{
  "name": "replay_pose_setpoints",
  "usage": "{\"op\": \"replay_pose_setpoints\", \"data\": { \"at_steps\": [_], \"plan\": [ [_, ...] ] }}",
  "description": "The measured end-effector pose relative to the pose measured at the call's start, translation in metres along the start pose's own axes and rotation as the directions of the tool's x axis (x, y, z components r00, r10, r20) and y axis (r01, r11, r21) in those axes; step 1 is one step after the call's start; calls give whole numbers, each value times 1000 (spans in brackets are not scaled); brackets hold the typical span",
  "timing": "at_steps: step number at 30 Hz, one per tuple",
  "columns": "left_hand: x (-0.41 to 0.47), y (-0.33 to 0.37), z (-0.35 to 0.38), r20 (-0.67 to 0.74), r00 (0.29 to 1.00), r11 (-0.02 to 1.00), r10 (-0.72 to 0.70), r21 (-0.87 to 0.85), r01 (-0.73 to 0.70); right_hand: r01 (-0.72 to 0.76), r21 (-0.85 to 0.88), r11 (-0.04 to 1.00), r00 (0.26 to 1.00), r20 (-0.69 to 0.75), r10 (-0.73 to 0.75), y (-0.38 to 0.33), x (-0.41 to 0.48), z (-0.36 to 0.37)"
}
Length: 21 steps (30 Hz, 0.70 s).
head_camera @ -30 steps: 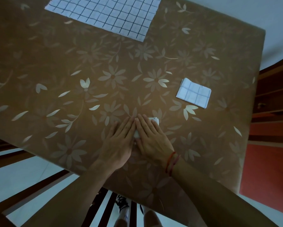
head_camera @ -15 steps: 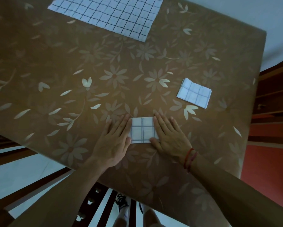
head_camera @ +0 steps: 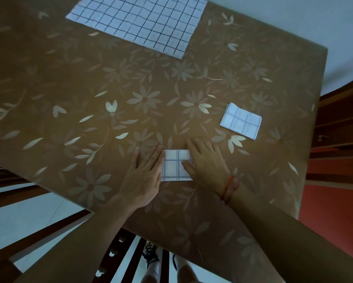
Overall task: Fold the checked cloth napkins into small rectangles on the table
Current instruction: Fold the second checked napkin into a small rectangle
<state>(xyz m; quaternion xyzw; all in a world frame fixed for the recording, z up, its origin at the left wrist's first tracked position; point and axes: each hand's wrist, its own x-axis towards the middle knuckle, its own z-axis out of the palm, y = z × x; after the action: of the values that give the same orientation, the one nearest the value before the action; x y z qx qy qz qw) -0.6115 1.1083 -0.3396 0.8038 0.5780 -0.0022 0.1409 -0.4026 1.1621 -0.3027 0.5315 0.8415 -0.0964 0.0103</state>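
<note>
Two flat hands (head_camera: 144, 176) (head_camera: 207, 165), touching folded napkin (head_camera: 174, 167)

A brown tablecloth (head_camera: 89, 78) printed with pale daisies and leaves fills most of the view; beyond its far right edge lies a pale grey floor (head_camera: 294, 27); at the right stands dark wooden furniture (head_camera: 339, 119) with horizontal ledges, and nearer on that side a red surface (head_camera: 331, 211); below the near edge of the cloth run dark wooden slats (head_camera: 130, 260) over pale tiles (head_camera: 28, 217); between the slats shows a white shoe (head_camera: 152, 260) with dark laces.
</note>
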Motion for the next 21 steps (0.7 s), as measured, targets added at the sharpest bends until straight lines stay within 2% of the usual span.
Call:
{"op": "replay_pose_setpoints", "data": {
  "at_steps": [2, 4, 10, 18, 21],
  "plan": [
    [1, 1, -3, -4, 1000, 1000, -6, -18, 6, 28, 62, 998, 1000, 13, -28, -6, 16, -6],
    [1, 3, -6, -13, 1000, 999, 0, -45, -1, 42, 83, 996, 995, 91, -49, -12, 32, -9],
    [3, 9, -11, -39, 998, 992, -55, -113, 50, -18, -5, 1000, 970, 243, 19, -25, 52, -17],
    [-2, 9, -18, -42, 990, 975, -138, -184, 128, -108, -46, 993, 935, 336, 117, -33, 51, -14],
    [-4, 9, -20, -35, 978, 945, -207, -267, 191, -148, 83, 986, 923, 369, 107, -36, 46, -20]
  ]
}}
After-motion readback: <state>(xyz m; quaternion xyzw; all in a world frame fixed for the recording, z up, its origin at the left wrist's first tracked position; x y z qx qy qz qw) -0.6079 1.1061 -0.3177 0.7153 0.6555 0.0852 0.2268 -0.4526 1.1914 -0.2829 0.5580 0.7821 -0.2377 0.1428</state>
